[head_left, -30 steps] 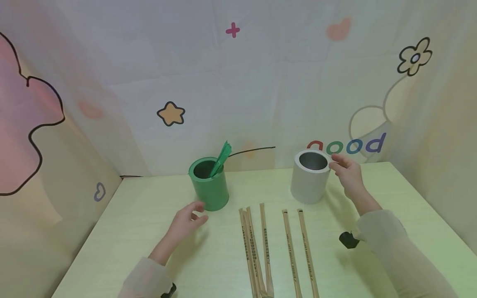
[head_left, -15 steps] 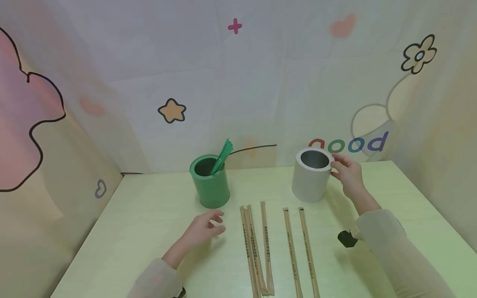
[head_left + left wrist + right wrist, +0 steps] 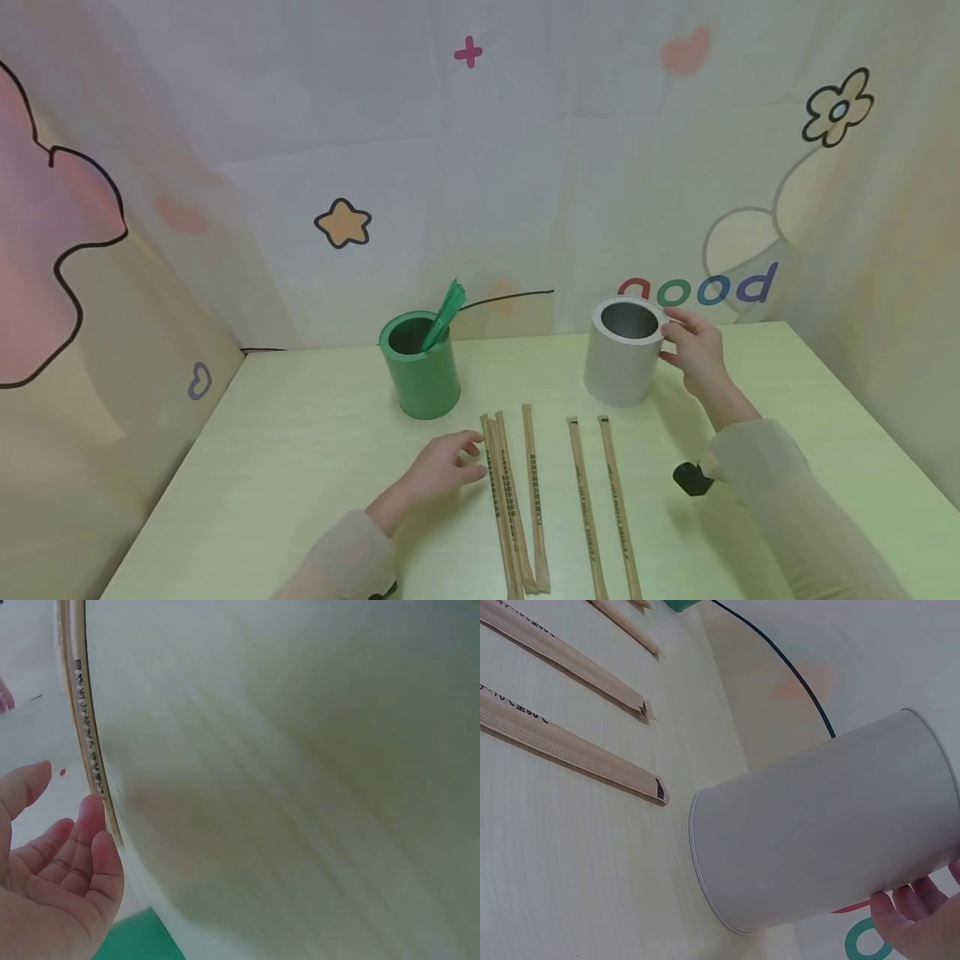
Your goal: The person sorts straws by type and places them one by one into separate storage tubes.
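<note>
Our left hand (image 3: 442,468), fingers relaxed, has slid from the green can (image 3: 420,371) to the wrapped chopsticks (image 3: 501,492); our right hand (image 3: 693,350) still grips the white can (image 3: 624,354).

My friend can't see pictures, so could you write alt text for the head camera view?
A person's left hand reaches the leftmost of several brown paper-wrapped sticks lying on a pale table, while the right hand touches the rim of a white can. A green can stands further left.
</note>
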`<state>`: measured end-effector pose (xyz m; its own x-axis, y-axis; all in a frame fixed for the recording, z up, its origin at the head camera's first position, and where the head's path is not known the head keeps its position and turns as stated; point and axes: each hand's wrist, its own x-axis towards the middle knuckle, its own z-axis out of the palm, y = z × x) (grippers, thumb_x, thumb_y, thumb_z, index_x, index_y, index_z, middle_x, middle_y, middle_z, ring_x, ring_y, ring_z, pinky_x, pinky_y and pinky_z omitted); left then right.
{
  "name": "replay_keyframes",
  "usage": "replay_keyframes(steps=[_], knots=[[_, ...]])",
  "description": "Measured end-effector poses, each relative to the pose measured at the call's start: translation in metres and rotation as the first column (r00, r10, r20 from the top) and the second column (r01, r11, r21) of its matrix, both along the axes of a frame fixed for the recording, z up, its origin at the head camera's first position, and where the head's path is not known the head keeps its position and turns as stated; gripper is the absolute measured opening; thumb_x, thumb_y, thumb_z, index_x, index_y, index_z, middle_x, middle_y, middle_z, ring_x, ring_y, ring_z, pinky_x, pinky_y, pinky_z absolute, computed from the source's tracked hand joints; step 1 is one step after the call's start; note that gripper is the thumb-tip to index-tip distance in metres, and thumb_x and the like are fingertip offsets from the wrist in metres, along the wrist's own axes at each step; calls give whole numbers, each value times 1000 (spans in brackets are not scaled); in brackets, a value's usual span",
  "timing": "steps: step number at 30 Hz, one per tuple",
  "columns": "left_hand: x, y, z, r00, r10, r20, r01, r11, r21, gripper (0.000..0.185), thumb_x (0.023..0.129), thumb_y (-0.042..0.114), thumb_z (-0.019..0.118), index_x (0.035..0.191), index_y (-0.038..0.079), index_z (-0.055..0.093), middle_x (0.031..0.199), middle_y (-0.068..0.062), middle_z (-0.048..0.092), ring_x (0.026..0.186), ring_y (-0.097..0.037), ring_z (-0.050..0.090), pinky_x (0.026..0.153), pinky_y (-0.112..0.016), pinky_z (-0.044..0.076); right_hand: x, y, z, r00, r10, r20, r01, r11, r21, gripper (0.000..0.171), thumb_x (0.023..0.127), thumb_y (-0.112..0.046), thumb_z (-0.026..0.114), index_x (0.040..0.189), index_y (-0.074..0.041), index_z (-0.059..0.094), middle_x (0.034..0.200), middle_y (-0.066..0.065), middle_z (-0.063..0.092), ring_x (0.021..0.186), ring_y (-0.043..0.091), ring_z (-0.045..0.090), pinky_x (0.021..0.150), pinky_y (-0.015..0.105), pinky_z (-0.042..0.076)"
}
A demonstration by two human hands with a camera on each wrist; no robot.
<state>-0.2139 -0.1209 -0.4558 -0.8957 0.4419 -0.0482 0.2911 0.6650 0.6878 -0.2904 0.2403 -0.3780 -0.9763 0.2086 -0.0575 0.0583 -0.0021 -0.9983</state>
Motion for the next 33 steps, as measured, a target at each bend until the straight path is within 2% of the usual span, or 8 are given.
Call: replay_keyframes(steps=[12,20,24,27,33], knots=[[-5,14,-6,998,28,-59,-32,998,-58,47,78,21,66,118,2,51,97,-8,61,80,-15,56,69,-28,45,0,-1,-1,1000,-14,6,14,1000,13,47,88,-14,44,134,-7,36,92,-14,50,82,0,50,60,14,49],[-9,22,-9,993,45,-106,-58,991,-120,48,75,23,68,116,3,53,93,-3,58,77,-12,50,70,-28,43,1,-1,0,1000,-16,10,15,999,44,47,88,-15,43,134,-8,36,92,-15,49,84,1,48,64,17,50],[-11,27,-9,990,43,-131,-65,983,-169,46,73,25,69,112,5,55,87,-1,54,75,-12,46,68,-27,41,1,-1,0,1000,-13,16,12,998,58,47,89,-16,43,135,-8,36,94,-14,48,84,1,48,77,29,49],[-12,29,-8,989,46,-142,-73,978,-193,43,71,25,69,106,6,55,84,0,52,72,-12,45,64,-26,39,0,-1,-1,1000,-12,21,10,998,69,47,90,-18,43,135,-9,35,96,-13,48,84,0,49,86,39,43],[-14,34,-9,986,60,-158,-93,973,-211,33,70,24,71,93,9,54,76,1,49,66,-11,42,57,-23,35,0,-2,0,999,-20,25,18,997,75,47,89,-17,42,135,-9,35,96,-13,48,84,0,48,89,43,39]])
